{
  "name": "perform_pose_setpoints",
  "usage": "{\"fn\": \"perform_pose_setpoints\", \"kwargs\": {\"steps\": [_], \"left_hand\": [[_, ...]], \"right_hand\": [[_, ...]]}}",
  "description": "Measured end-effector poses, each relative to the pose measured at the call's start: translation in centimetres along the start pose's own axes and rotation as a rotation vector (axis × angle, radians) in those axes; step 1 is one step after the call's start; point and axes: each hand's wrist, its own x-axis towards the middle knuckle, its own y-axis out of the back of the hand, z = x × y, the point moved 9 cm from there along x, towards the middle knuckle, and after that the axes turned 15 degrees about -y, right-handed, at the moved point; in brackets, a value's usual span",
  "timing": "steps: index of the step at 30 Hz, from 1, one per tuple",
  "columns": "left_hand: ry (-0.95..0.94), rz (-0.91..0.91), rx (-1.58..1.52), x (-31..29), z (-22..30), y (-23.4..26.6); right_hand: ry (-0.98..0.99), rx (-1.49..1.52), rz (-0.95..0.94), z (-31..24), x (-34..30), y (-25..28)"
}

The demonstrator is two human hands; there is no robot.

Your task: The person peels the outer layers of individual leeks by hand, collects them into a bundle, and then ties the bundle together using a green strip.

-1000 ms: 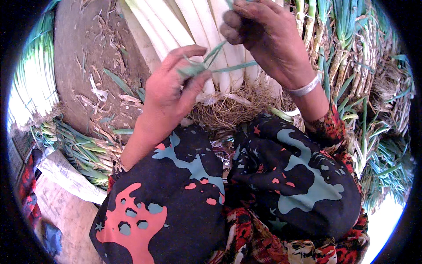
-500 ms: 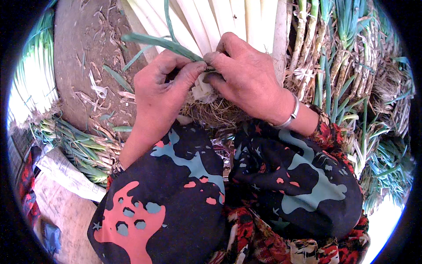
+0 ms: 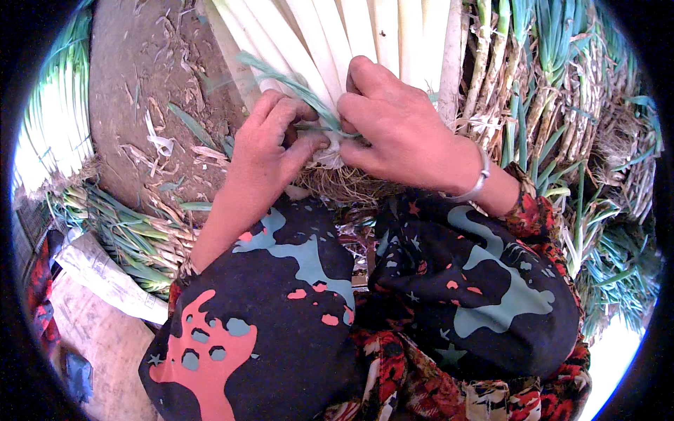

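A bundle of long white green onions (image 3: 375,35) lies in front of me, its brown roots (image 3: 344,184) toward my knees. A thin green leaf strip (image 3: 298,91) crosses the bundle near its root end, with one blurred end sticking out to the upper left. My right hand (image 3: 407,130), wearing a silver bangle (image 3: 482,175), pinches the strip over the stalks. My left hand (image 3: 274,140) is curled at the bundle's left side, its fingers closed around another part of the strip. The thumb is a little apart from the fingers. Where the strip passes underneath is hidden.
Cleaned green onions (image 3: 56,112) stand at the far left, with untrimmed ones (image 3: 140,235) below them. Many unpeeled, dry-skinned stalks (image 3: 562,105) are piled on the right. Peelings (image 3: 160,144) litter the brown ground. My patterned knees (image 3: 281,302) are close below the hands.
The hands have come slightly down and apart from their close pinch. The strip's loose end has swung right, and the strip now lies lower against the stalks.
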Motion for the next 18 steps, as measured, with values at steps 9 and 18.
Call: {"fn": "perform_pose_setpoints", "kwargs": {"steps": [9, 18], "left_hand": [[0.444, 0.351, -0.428, -3.9, -6.6, 2.3], [0.144, 0.353, -0.145, 1.4, -3.2, 5.8]], "right_hand": [[-0.475, 0.752, 0.12, 10.2, -1.0, 6.2], [-0.477, 1.636, 0.218, 16.2, -0.7, 8.2]]}}
